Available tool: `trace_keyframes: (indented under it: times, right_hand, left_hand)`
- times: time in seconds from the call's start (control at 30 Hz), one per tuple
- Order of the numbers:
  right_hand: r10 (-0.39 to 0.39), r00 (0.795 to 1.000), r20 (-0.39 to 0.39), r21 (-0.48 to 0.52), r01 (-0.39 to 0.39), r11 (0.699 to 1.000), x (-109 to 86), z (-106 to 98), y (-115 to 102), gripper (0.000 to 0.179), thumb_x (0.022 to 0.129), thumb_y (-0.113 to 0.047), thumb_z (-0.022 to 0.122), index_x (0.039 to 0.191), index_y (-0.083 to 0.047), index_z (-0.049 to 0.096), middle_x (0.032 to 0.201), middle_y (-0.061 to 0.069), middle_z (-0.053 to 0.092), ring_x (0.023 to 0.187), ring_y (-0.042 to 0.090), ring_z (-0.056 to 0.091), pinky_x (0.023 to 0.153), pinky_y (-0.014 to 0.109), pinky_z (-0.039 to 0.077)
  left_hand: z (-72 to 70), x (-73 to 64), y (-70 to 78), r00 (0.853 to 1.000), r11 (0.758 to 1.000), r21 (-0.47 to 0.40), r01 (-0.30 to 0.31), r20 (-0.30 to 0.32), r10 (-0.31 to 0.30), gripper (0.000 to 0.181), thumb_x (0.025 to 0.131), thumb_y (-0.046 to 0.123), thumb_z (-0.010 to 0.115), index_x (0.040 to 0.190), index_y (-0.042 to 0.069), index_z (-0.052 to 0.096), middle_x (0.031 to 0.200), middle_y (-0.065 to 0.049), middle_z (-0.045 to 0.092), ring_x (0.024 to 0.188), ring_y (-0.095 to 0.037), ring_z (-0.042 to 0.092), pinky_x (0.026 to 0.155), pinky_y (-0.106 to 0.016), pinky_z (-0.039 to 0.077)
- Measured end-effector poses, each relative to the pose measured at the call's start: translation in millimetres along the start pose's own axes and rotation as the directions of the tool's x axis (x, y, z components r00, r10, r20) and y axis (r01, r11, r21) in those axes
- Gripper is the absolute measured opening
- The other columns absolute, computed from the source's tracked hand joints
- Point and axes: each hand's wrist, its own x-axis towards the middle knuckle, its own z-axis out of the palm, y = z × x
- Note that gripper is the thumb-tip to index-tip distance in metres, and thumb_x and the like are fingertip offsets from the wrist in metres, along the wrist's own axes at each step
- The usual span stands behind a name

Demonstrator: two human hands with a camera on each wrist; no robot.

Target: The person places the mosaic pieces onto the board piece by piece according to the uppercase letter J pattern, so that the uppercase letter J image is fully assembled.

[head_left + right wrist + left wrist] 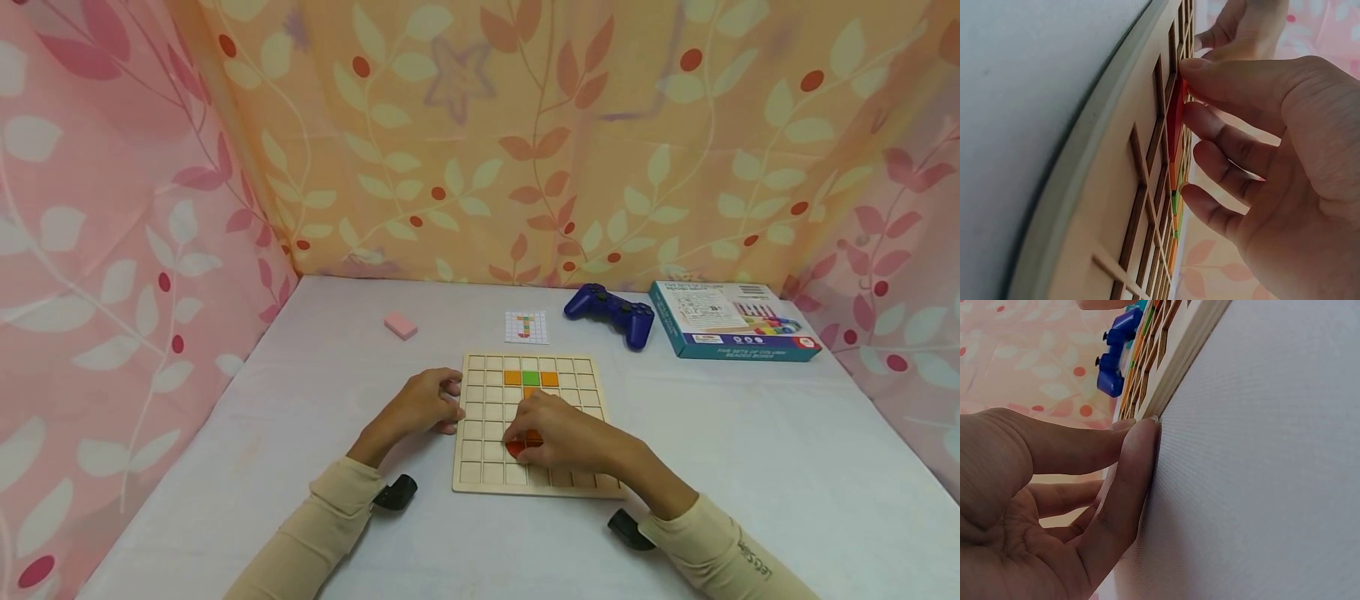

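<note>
A square wooden grid board [472, 477] lies flat on the white-covered table. At its left edge my left hand [415, 402] pinches the rim between thumb and fingertips, as the left wrist view shows up close. Over the lower middle cells, my right hand [564, 433] holds a red rounded tile [514, 450] between thumb and index finger, down at the grid. Its other fingers are bent loosely beside the board. A green tile [531, 378] sits in an upper row between two orange tiles. More orange shows below them, partly hidden by my right hand.
Behind the board lies a small pattern card [527, 327] with a coloured figure on a grid. A pink block [401, 326] is at the back left. Toward the back right are a blue game controller [611, 314] and a flat teal box [735, 323]. Patterned curtains [465, 150] surround the table.
</note>
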Motion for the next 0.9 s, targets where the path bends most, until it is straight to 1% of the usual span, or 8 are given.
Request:
trace_keyframes:
  times: [0.13, 0.33, 0.5, 0.57, 0.63, 0.7, 0.77, 0.9]
  right_hand:
    - [0.010, 1.000, 0.000, -0.008, -0.010, 1.000, -0.3, 0.1, -0.9, 0.021, 0.092, -0.020, 0.083, 0.114, -0.018, 0.082, 0.102, -0.009, 0.068, 0.101, 0.011, 0.051, 0.090, 0.032, 0.051]
    - [0.006, 1.000, -0.009, -0.007, -0.006, 1.000, -2.2, -0.3, -2.0, 0.020, 0.093, -0.019, 0.083, 0.112, -0.017, 0.082, 0.102, -0.008, 0.067, 0.100, 0.011, 0.051, 0.087, 0.031, 0.052]
    - [0.021, 1.000, -0.012, -0.018, -0.021, 1.000, -8.5, -1.6, 0.1, 0.021, 0.094, -0.024, 0.081, 0.114, -0.018, 0.082, 0.105, -0.008, 0.068, 0.103, 0.011, 0.051, 0.092, 0.032, 0.053]
    - [0.033, 0.999, -0.027, -0.027, -0.034, 0.999, -14.2, -3.5, 3.0, 0.022, 0.095, -0.025, 0.080, 0.115, -0.017, 0.082, 0.106, -0.008, 0.068, 0.105, 0.012, 0.051, 0.095, 0.034, 0.053]
    - [0.046, 0.997, -0.058, -0.030, -0.048, 0.998, -22.1, -5.8, 8.0, 0.023, 0.094, -0.024, 0.079, 0.115, -0.016, 0.082, 0.108, -0.007, 0.069, 0.107, 0.014, 0.053, 0.098, 0.039, 0.053]
    - [0.076, 0.994, -0.082, -0.014, -0.078, 0.997, -31.8, -9.3, 14.8, 0.024, 0.094, -0.023, 0.079, 0.117, -0.015, 0.081, 0.112, -0.006, 0.070, 0.111, 0.016, 0.054, 0.102, 0.043, 0.053]
    - [0.135, 0.986, -0.100, 0.030, -0.133, 0.991, -43.0, -13.4, 22.8, 0.026, 0.094, -0.022, 0.078, 0.120, -0.016, 0.080, 0.117, -0.006, 0.070, 0.116, 0.017, 0.055, 0.105, 0.046, 0.054]
    - [0.247, 0.960, -0.129, 0.080, -0.239, 0.968, -68.3, -23.3, 43.0, 0.026, 0.096, -0.023, 0.076, 0.122, -0.017, 0.079, 0.120, -0.007, 0.070, 0.120, 0.020, 0.057, 0.106, 0.052, 0.054]
  left_hand:
    - [0.1, 0.3, 0.0, 1.000, 1.000, 0.005, 0.000, -0.001, 0.000, 0.061, 0.090, -0.010, 0.072, 0.148, -0.006, 0.053, 0.122, -0.016, 0.061, 0.082, -0.019, 0.068, 0.068, -0.031, 0.068]
    - [-0.3, 0.3, 0.5, 1.000, 1.000, -0.004, -0.003, 0.010, 0.003, 0.061, 0.089, -0.010, 0.071, 0.148, -0.006, 0.053, 0.124, -0.015, 0.062, 0.089, -0.019, 0.068, 0.068, -0.031, 0.068]
    - [-0.5, 0.1, 0.5, 1.000, 1.000, -0.007, -0.017, 0.015, 0.017, 0.061, 0.089, -0.010, 0.070, 0.147, -0.007, 0.053, 0.126, -0.016, 0.062, 0.093, -0.019, 0.067, 0.069, -0.031, 0.068]
    - [-1.0, 0.1, 0.3, 1.000, 1.000, -0.007, -0.019, 0.015, 0.019, 0.061, 0.089, -0.010, 0.070, 0.147, -0.007, 0.053, 0.126, -0.016, 0.062, 0.094, -0.019, 0.067, 0.069, -0.031, 0.068]
    - [-1.5, 0.3, -0.2, 1.000, 1.000, -0.008, -0.017, 0.014, 0.017, 0.061, 0.089, -0.009, 0.070, 0.148, -0.007, 0.053, 0.126, -0.016, 0.061, 0.094, -0.019, 0.067, 0.070, -0.031, 0.068]
    - [-2.1, -0.1, -0.3, 1.000, 1.000, -0.005, -0.016, 0.014, 0.016, 0.061, 0.090, -0.009, 0.070, 0.148, -0.007, 0.053, 0.126, -0.016, 0.061, 0.094, -0.020, 0.067, 0.069, -0.031, 0.068]
    - [-2.8, -0.8, -0.2, 1.000, 1.000, -0.003, -0.016, 0.017, 0.016, 0.062, 0.089, -0.009, 0.071, 0.148, -0.007, 0.053, 0.126, -0.016, 0.061, 0.093, -0.020, 0.067, 0.069, -0.031, 0.068]
    - [-5.2, -2.5, 0.7, 0.999, 1.000, 0.005, -0.017, 0.035, 0.017, 0.064, 0.089, -0.008, 0.071, 0.150, -0.007, 0.050, 0.126, -0.017, 0.060, 0.090, -0.019, 0.067, 0.070, -0.031, 0.068]
